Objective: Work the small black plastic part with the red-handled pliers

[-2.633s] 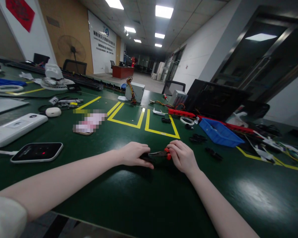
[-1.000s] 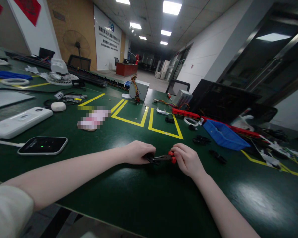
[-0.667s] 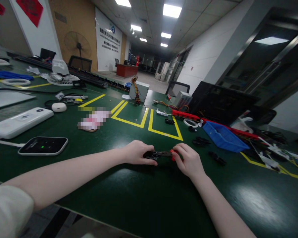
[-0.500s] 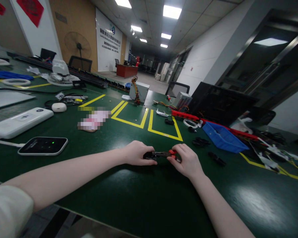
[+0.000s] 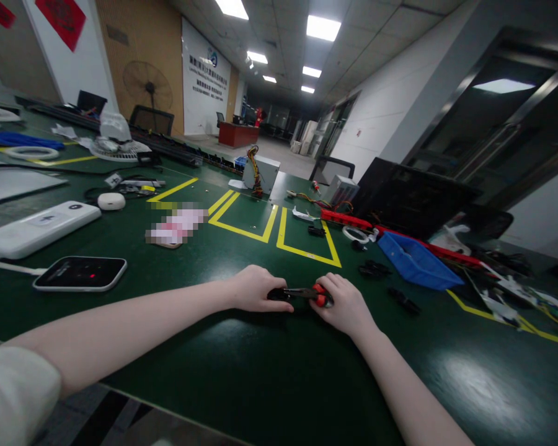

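My left hand (image 5: 251,288) pinches a small black part (image 5: 277,294) between thumb and fingers, just above the green table. My right hand (image 5: 346,303) is closed around the red handles of long-nosed pliers (image 5: 302,292). The metal jaws point left and meet the black part; whether they grip it cannot be made out. To the right of my right hand lie several small black parts (image 5: 374,268) and another black piece (image 5: 403,300).
A blue bin (image 5: 413,260) stands at the right beside a red strip (image 5: 346,218) and loose cables. Left lie a white power bank (image 5: 41,228), a dark-screened device (image 5: 81,274) and a blurred pink phone (image 5: 177,228). A power supply (image 5: 265,173) stands at the back.
My right hand has shifted slightly down and left, its fingers wrapped further round the pliers' red handles. My left hand has hardly moved. The device's green light now shows red.
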`<state>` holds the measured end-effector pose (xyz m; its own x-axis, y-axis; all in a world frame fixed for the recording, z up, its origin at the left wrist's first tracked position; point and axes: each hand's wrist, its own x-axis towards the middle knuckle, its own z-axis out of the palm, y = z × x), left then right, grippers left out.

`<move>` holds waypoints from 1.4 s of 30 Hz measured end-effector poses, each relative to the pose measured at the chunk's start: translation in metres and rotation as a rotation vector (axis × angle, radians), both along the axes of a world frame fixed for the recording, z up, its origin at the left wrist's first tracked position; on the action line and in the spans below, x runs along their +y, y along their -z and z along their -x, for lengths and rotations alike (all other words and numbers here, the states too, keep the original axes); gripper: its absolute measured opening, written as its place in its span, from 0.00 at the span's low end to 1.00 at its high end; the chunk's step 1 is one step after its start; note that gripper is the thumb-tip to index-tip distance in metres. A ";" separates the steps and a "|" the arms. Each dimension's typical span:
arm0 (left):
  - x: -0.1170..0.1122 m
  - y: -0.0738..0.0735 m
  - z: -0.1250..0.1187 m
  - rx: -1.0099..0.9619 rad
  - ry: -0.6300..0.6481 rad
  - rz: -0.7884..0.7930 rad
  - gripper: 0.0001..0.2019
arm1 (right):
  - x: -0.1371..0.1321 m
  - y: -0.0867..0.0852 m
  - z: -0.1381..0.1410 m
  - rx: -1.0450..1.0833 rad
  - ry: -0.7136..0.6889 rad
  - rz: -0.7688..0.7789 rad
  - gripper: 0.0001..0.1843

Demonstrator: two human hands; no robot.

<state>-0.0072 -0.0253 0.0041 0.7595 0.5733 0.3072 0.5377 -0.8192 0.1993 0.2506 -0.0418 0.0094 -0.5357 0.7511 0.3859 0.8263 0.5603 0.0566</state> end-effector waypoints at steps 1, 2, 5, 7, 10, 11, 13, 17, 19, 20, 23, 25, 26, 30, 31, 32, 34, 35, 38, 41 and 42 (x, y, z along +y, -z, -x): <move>0.000 0.000 0.000 -0.005 0.001 0.008 0.23 | 0.000 0.001 0.000 -0.005 0.007 -0.006 0.09; 0.001 0.000 0.001 -0.012 0.004 0.018 0.23 | -0.001 0.001 0.000 -0.009 0.015 -0.012 0.08; 0.002 -0.001 0.002 -0.031 0.023 0.058 0.22 | -0.002 0.002 0.000 -0.014 0.034 -0.033 0.07; 0.003 -0.001 0.002 -0.043 0.029 0.084 0.22 | -0.002 0.003 0.000 -0.014 0.041 -0.045 0.07; 0.004 -0.001 0.003 -0.085 0.023 0.108 0.22 | -0.002 0.003 0.002 -0.009 0.046 -0.059 0.07; 0.004 -0.001 0.003 -0.104 0.022 0.112 0.21 | -0.002 0.002 0.002 -0.007 0.045 -0.061 0.08; 0.003 -0.001 0.004 -0.138 0.026 0.121 0.21 | -0.002 0.001 0.003 -0.002 0.042 -0.062 0.08; 0.003 -0.003 0.004 -0.159 0.040 0.159 0.20 | -0.003 -0.001 0.004 0.008 0.041 -0.061 0.07; 0.003 -0.003 0.003 -0.154 0.026 0.161 0.19 | -0.003 -0.001 0.005 0.013 0.045 -0.058 0.07; 0.003 -0.003 0.003 -0.153 0.017 0.157 0.19 | -0.003 -0.001 0.005 0.016 0.048 -0.056 0.07; 0.004 -0.002 0.002 -0.149 0.004 0.146 0.19 | -0.002 0.000 0.006 0.019 0.056 -0.045 0.07; 0.004 -0.002 0.002 -0.143 0.003 0.146 0.19 | -0.002 0.001 0.007 0.017 0.061 -0.038 0.07; 0.004 -0.002 0.002 -0.138 0.004 0.144 0.19 | -0.002 0.001 0.007 0.015 0.063 -0.035 0.07; 0.004 -0.002 0.003 -0.120 0.022 0.130 0.19 | -0.004 0.001 0.007 0.004 0.064 -0.034 0.08; 0.004 -0.003 0.003 -0.117 0.030 0.131 0.20 | -0.004 0.000 0.007 0.003 0.063 -0.037 0.08; 0.004 -0.003 0.004 -0.116 0.039 0.137 0.20 | -0.005 0.000 0.007 0.002 0.062 -0.043 0.08; 0.004 -0.003 0.004 -0.115 0.055 0.157 0.20 | -0.005 -0.001 0.006 0.000 0.057 -0.053 0.08; 0.004 -0.004 0.004 -0.116 0.060 0.168 0.20 | -0.006 -0.001 0.006 -0.002 0.053 -0.058 0.08; 0.003 -0.004 0.004 -0.131 0.071 0.194 0.20 | -0.005 -0.002 0.005 -0.005 0.046 -0.074 0.08; 0.003 -0.003 0.003 -0.147 0.073 0.202 0.21 | -0.003 -0.002 0.004 -0.005 0.047 -0.090 0.08; 0.003 -0.003 0.003 -0.148 0.071 0.202 0.21 | -0.003 -0.002 0.004 -0.003 0.046 -0.094 0.08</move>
